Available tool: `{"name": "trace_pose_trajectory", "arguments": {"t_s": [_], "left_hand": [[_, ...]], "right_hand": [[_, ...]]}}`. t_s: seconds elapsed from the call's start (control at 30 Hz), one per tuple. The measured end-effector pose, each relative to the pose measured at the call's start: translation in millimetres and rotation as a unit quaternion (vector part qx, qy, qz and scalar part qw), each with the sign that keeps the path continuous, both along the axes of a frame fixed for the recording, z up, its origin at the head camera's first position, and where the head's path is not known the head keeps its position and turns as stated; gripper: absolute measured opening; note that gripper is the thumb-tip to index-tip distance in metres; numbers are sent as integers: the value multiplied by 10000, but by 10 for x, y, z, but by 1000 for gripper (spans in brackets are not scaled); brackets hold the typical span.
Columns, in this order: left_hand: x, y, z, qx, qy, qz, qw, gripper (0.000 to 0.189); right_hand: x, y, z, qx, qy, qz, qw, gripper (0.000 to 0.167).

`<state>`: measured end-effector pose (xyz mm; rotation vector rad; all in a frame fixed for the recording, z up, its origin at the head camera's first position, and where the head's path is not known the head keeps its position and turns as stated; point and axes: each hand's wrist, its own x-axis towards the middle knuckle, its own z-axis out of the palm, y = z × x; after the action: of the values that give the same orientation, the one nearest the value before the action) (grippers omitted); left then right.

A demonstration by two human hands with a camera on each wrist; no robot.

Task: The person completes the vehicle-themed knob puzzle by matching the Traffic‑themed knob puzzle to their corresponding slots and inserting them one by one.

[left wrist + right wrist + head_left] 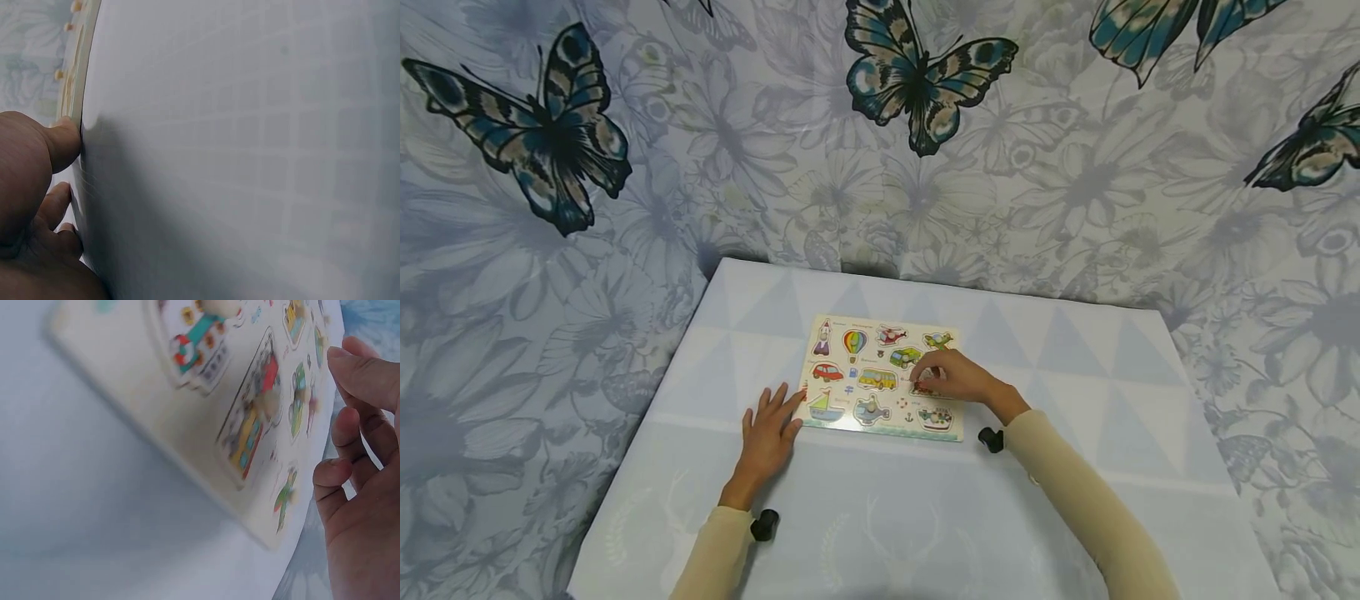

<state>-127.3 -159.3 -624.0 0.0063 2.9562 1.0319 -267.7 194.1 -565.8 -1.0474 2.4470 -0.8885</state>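
Observation:
A wooden peg puzzle board (895, 430) lies on the table, bearing vehicle pieces with small knobs. Among them are a red car (827, 372), a yellow bus (877, 379) and a ship (936, 418). My left hand (771, 433) rests at the board's left edge with fingers spread; its thumb (64, 142) touches the edge in the left wrist view. Over the board's right side is my right hand (955, 377), covering part of a train piece. In the right wrist view, that train piece (249, 434) sits in its slot, its knob apart from my loosely bent fingers (350, 434).
A pale patterned cloth covers the table (880, 508). Behind it stands a wall (760, 167) with flower and butterfly prints. Each wrist carries a small black camera, one by the left sleeve (765, 525) and one by the right (991, 439).

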Motion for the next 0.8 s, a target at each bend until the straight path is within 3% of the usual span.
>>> {"name": "trace_pose_trajectory", "arguments": {"t_s": [0.43,0.8], "left_hand": [[-7,-14,-25,95,18,22,10000,49],[-14,-2,-17,92,-138,-1,9999,50]], "right_hand": [[439,920,-80,-5,-102,-709,9974,17],[728,1474,-163,-237,115,-833,9962,16]]}}
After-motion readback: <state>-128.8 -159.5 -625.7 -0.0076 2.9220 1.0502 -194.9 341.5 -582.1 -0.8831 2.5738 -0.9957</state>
